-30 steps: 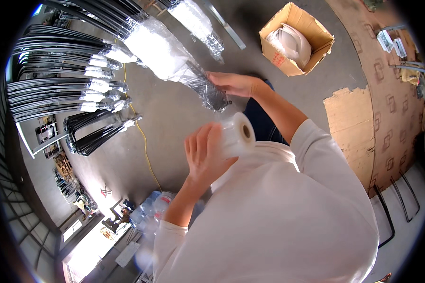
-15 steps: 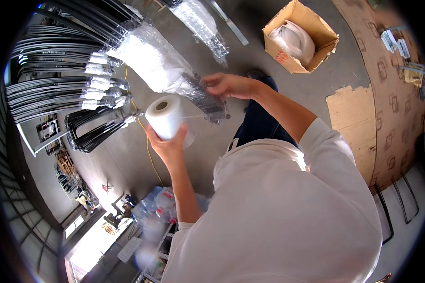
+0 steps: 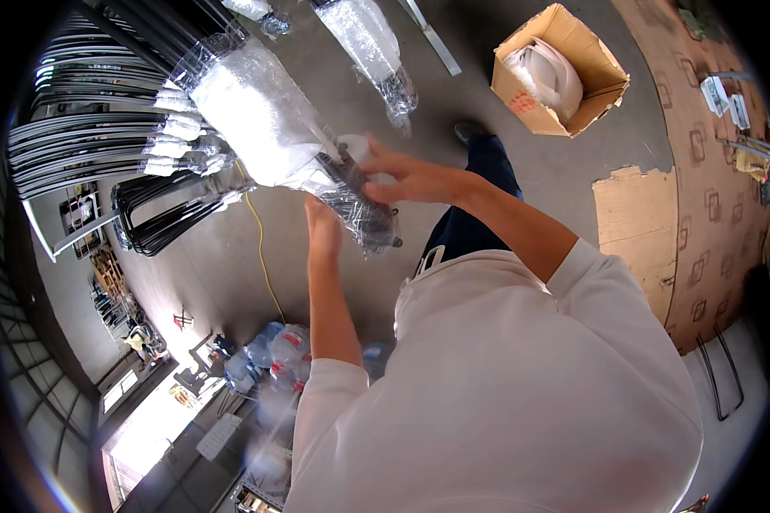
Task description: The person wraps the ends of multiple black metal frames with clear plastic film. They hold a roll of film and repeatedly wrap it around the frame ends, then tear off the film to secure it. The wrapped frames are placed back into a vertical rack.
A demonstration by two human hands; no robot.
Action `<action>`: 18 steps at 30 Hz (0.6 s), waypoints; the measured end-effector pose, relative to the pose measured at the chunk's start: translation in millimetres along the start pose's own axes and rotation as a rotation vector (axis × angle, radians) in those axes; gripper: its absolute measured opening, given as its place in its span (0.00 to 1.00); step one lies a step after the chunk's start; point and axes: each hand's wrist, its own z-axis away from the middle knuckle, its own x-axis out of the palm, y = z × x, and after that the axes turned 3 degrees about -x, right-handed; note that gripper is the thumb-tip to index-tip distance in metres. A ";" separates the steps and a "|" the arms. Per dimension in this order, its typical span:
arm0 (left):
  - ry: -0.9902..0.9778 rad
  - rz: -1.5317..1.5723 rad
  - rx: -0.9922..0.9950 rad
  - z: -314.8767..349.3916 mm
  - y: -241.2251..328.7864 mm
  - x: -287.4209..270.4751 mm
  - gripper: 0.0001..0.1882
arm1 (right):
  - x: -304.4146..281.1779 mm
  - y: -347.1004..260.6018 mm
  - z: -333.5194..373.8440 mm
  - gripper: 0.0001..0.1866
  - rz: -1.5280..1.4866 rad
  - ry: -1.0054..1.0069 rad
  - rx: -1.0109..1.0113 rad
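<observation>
A bundle of black metal tubes ends in a padded, film-wrapped part (image 3: 252, 107) in front of me. Its near tip (image 3: 364, 205) is dark under layers of clear film. Behind that tip, a white roll of stretch film (image 3: 352, 146) shows only in part. My right hand (image 3: 409, 178) closes around the roll's right side, fingers and thumb apart around it. My left hand (image 3: 321, 218) reaches up under the bundle from the left. Its fingers are hidden behind the wrapped end, so its grip cannot be made out.
Stacked black bent tubes with wrapped ends (image 3: 77, 154) fill the left. More wrapped bundles (image 3: 364, 43) lie ahead. An open cardboard box (image 3: 522, 98) with white material stands at far right. A yellow cord (image 3: 265, 256) crosses the floor, near plastic bottles (image 3: 287, 346).
The roll has moved from the bundle's left side to behind its tip. My right hand has shifted from the tip onto the roll. My left hand has slipped under the bundle.
</observation>
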 end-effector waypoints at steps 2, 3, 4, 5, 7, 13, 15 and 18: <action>-0.046 0.038 -0.062 -2.4 -4.1 2.5 0.22 | 0.9 7.8 -0.7 0.22 -0.022 0.026 -0.026; -0.081 0.043 -0.071 -3.5 -11.4 -0.2 0.21 | 1.6 13.3 -0.5 0.23 -0.066 0.034 -0.060; -0.116 0.047 -0.079 -4.2 -18.4 -2.6 0.20 | 2.4 17.4 0.1 0.23 -0.110 0.041 -0.095; -0.081 0.074 -0.075 -4.3 -24.8 -4.8 0.19 | 4.5 19.5 1.1 0.24 -0.124 0.064 -0.085; -0.009 0.126 -0.067 -2.7 -35.3 -6.8 0.19 | 10.3 22.3 4.4 0.25 -0.152 0.108 -0.065; 0.026 0.019 -0.012 7.7 -4.6 16.5 0.35 | 19.3 37.3 1.1 0.28 -0.155 0.149 -0.176; -0.189 0.068 0.033 6.6 -13.3 -4.4 0.39 | 23.6 44.7 0.2 0.28 -0.073 0.178 -0.214; -0.292 -0.082 0.078 11.6 0.8 3.2 0.48 | 22.3 35.2 6.9 0.30 -0.076 0.227 -0.201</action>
